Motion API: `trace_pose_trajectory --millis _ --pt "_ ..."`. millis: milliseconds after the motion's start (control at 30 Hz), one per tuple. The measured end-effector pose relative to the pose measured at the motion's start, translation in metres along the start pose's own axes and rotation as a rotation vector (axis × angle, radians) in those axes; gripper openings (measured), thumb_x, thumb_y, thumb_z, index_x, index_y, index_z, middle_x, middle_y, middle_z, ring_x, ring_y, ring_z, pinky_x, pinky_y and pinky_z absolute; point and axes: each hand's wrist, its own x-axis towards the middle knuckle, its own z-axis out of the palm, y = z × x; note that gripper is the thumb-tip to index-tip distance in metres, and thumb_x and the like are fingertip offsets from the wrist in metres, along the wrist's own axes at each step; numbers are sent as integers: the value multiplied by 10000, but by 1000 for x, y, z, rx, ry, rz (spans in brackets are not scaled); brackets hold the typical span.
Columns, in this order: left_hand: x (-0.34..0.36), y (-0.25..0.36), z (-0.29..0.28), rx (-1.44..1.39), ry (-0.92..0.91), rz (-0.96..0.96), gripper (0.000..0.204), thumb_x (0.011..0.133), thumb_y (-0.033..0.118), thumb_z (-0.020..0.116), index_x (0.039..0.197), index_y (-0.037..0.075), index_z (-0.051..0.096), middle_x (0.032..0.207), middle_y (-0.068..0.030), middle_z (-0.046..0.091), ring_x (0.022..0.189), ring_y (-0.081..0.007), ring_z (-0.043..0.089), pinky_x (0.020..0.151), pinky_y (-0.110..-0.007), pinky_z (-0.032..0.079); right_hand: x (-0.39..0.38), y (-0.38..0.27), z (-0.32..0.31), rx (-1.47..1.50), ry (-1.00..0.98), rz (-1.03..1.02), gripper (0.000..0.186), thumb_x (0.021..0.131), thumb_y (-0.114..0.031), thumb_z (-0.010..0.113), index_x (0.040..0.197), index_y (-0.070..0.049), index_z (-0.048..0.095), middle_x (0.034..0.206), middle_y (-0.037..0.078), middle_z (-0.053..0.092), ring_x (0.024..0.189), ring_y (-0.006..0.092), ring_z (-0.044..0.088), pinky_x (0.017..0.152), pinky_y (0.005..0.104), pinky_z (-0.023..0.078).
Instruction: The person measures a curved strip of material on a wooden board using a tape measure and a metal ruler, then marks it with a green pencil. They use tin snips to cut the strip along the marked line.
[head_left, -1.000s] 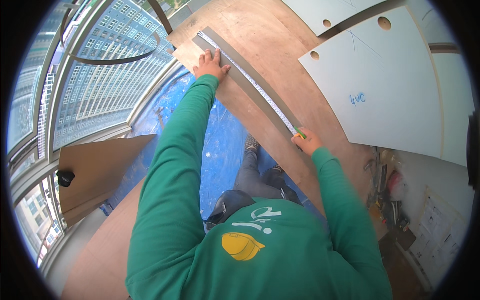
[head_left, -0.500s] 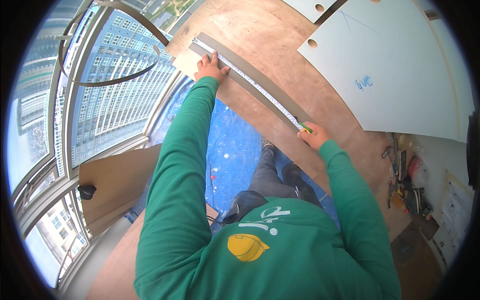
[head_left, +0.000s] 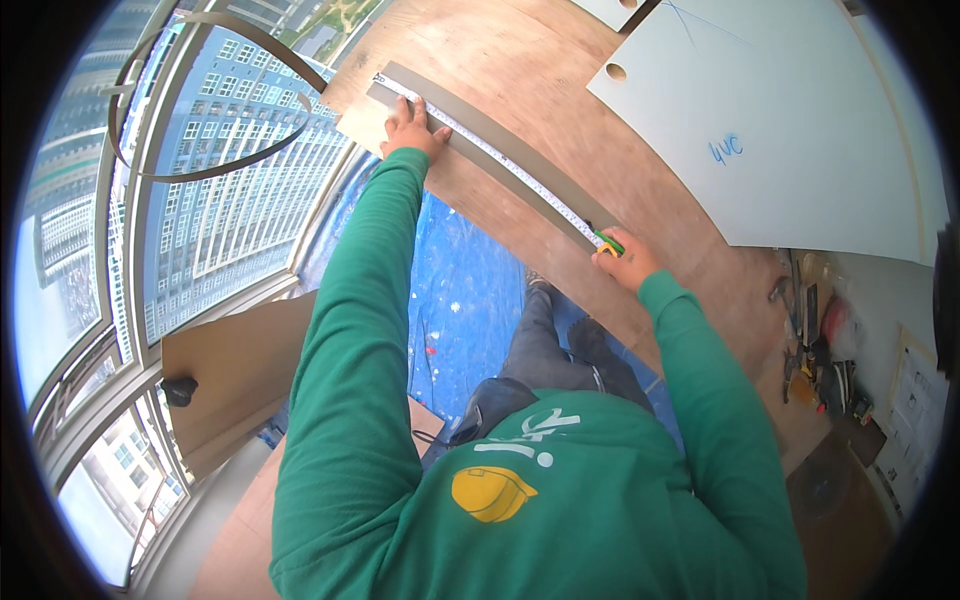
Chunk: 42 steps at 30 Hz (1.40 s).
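Observation:
A long grey-brown strip (head_left: 512, 150) lies slantwise across the plywood sheet (head_left: 570, 80). Along it runs the white blade (head_left: 480, 146) of a tape measure, drawn out straight, its end at the strip's far left end. My left hand (head_left: 412, 132) is open near that end, fingers spread flat over the strip, fingertips at the blade's edge. At the strip's other end, my right hand (head_left: 630, 264) is closed around the green and yellow tape measure case (head_left: 608, 245); its palm side is hidden.
A white panel (head_left: 790, 120) with round holes and blue marks lies at right. Hand tools (head_left: 805, 330) are heaped below it. Blue sheeting (head_left: 450, 270) covers the floor by my legs. Tall windows (head_left: 230, 190), a brown board (head_left: 235, 370) and a curled band (head_left: 270, 40) are at left.
The view has shifted slightly, so strip and panel sit a little further up and left. Both hands keep their places on the strip and the tape measure.

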Motion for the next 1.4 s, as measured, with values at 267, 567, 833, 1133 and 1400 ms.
trace_pose_trajectory --millis 267,567,833,1133,1400 --pt "19 -11 16 47 4 70 918 944 620 587 1655 241 147 1731 61 47 1505 -337 233 1140 -555 406 -21 14 -6 -152 137 -5 537 793 -421 783 1230 -145 639 1014 161 684 1018 317 616 876 435 501" --pt "26 -21 26 148 43 128 902 959 614 555 1649 172 177 1731 5 89 1453 -390 270 1207 -407 342 -101 93 -40 -184 267 -24 505 799 -348 770 1253 -151 672 1083 94 665 1045 347 589 943 428 482" --pt "10 -7 18 163 63 105 903 966 623 541 1637 125 200 1719 -2 135 1490 -345 257 1195 -427 384 -119 91 -30 -215 289 -127 477 808 -261 773 1270 -173 693 1063 96 657 1030 336 574 918 432 490" --pt "4 -20 20 78 145 196 934 953 605 590 1586 -8 282 1675 -161 235 1502 -382 251 1250 -415 265 -111 95 -33 -188 306 -174 464 809 -257 781 1254 -159 697 1040 101 659 1007 335 583 909 439 496" --pt "1 -30 24 77 216 277 1052 872 638 688 1550 -70 307 1639 -232 273 1517 -406 238 1259 -432 237 -110 88 -27 -195 265 -143 443 825 -281 772 1242 -148 704 1026 94 653 1006 320 585 908 424 493"
